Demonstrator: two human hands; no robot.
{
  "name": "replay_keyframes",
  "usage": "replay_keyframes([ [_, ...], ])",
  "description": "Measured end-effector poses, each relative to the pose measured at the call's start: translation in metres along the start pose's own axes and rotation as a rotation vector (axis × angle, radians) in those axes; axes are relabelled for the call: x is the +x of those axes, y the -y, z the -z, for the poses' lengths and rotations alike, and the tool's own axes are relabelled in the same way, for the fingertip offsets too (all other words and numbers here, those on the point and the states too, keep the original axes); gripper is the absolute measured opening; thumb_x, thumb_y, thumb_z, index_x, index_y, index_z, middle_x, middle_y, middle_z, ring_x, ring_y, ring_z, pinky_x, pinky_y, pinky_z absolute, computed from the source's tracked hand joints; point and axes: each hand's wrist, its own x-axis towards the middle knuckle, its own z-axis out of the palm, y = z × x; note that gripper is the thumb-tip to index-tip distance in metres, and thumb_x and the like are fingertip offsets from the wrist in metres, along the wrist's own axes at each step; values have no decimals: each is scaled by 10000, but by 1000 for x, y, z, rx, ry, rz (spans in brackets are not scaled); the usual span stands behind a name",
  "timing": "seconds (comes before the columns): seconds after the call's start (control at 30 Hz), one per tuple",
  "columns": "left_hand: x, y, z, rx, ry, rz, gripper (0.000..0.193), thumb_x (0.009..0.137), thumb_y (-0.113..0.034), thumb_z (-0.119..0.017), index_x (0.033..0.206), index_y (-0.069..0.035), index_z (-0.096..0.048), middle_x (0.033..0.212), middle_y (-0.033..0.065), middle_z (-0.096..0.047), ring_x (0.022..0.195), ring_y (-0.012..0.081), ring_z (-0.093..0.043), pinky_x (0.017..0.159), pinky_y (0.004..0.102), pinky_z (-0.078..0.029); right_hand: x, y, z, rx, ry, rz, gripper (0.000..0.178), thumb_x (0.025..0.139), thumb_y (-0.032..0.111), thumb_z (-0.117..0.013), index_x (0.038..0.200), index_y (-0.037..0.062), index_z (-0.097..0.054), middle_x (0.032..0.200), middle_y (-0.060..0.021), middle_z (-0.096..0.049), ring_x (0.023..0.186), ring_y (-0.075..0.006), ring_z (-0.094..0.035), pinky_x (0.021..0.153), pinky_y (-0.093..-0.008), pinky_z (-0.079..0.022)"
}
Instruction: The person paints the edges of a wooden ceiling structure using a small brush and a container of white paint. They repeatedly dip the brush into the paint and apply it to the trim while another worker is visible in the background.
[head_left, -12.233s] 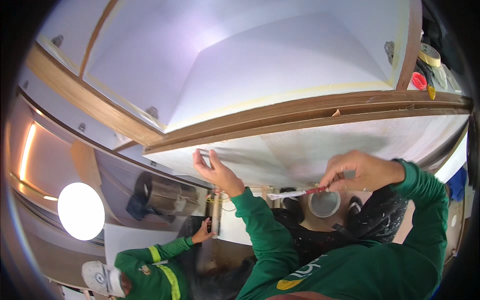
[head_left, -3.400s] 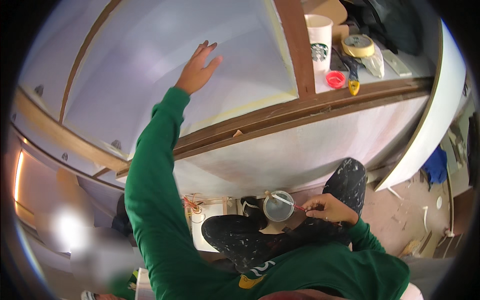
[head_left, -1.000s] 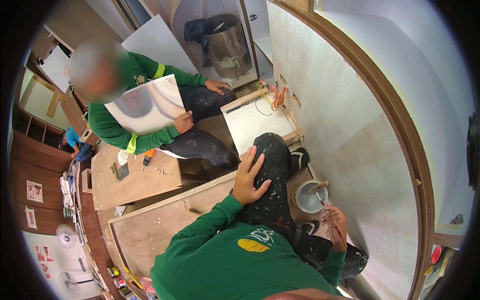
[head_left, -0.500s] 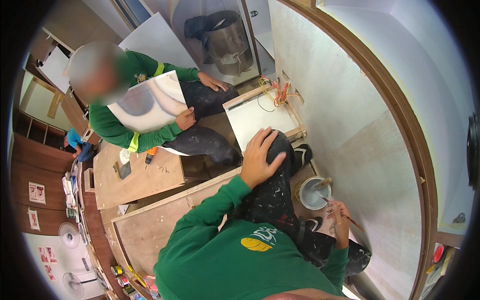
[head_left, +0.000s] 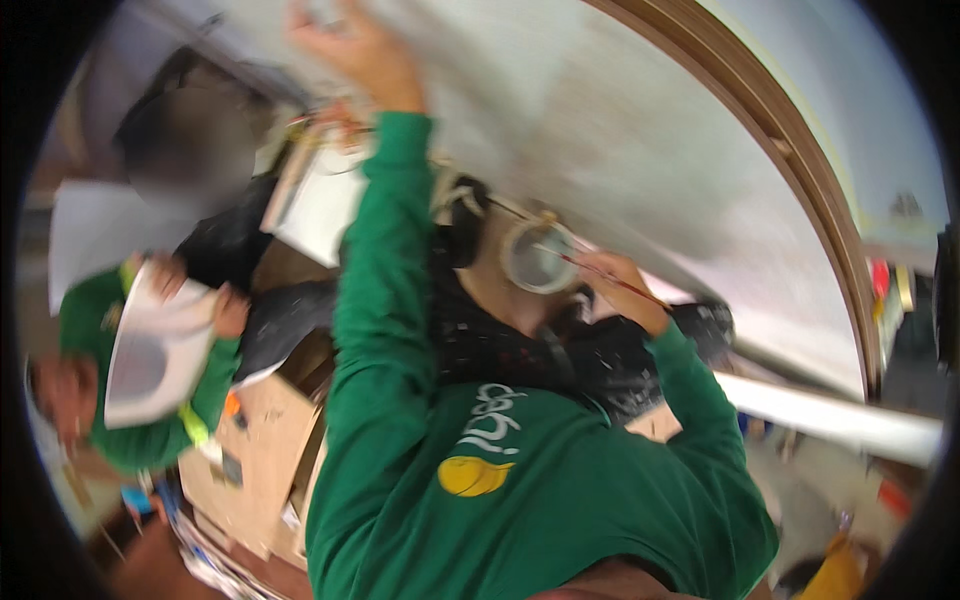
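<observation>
Currently, right hand (head_left: 622, 284) is closed on a red-handled brush (head_left: 573, 261), tip at the bucket (head_left: 528, 274); left hand (head_left: 370, 55), well apart, blurred near the pale panel (head_left: 640, 150), grip unclear.

Clear run along the pale panel (head_left: 650, 190) from left hand (head_left: 365, 50) to right hand (head_left: 622, 285)! Down low, tight: the bucket (head_left: 514, 278) lies open above, the panel walls its far side, dark-trousered legs (head_left: 600, 362) hem the near, the brush (head_left: 583, 265) slants over its rim
</observation>
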Motion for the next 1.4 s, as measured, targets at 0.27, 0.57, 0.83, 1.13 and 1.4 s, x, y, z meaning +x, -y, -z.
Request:
replay_keyframes([
  [0.27, -20, -10, 7, -298, 59, 590, 590, 1028, -327, -587, 1464, 34, -423, 1510, 178, -446, 1448, 289, -406, 1204, 450, -338, 32, -44, -24, -200, -67, 65, 249, 966, 196, -702, 1149, 40, -767, 959, -114, -749, 848, -194, -683, 752, -329, -542],
  [0.57, -11, 0, 8, -322, 12, 652, 554, 1030, -297, -590, 1454, 37, -464, 1517, 146, -468, 1431, 228, -434, 1205, 392, -333, 107, -135, -78, -406, -32, 185, 226, 912, 192, -682, 1056, 47, -777, 1030, -170, -746, 971, -366, -699, 895, -462, -568],
  [0.83, -9, 15, 10, -382, 56, 634, 529, 1024, -275, -595, 1444, 25, -477, 1513, 146, -483, 1471, 242, -405, 1225, 394, -293, 133, -166, -106, -594, 9, 161, 252, 933, 214, -631, 1076, 71, -781, 1098, -177, -729, 1103, -420, -658, 993, -519, -535],
  [1.13, -11, 0, 1, 1, -18, 639, 368, 1098, -243, -496, 1285, 49, -620, 1188, 149, -632, 1122, 238, -573, 1042, 391, -442, 113, -144, -55, -231, 182, 259, 294, 1012, 145, -661, 1267, 13, -725, 1062, -129, -736, 984, -247, -692, 866, -386, -542],
  [1.4, -22, -5, -4, -303, 32, 624, 558, 1065, -202, -523, 1557, 6, -361, 1686, 169, -292, 1574, 300, -270, 1293, 403, -199, 45, -111, 22, -133, 6, -35, 232, 1044, 112, -634, 1189, -30, -746, 909, -66, -734, 688, -80, -642, 562, -231, -520],
])
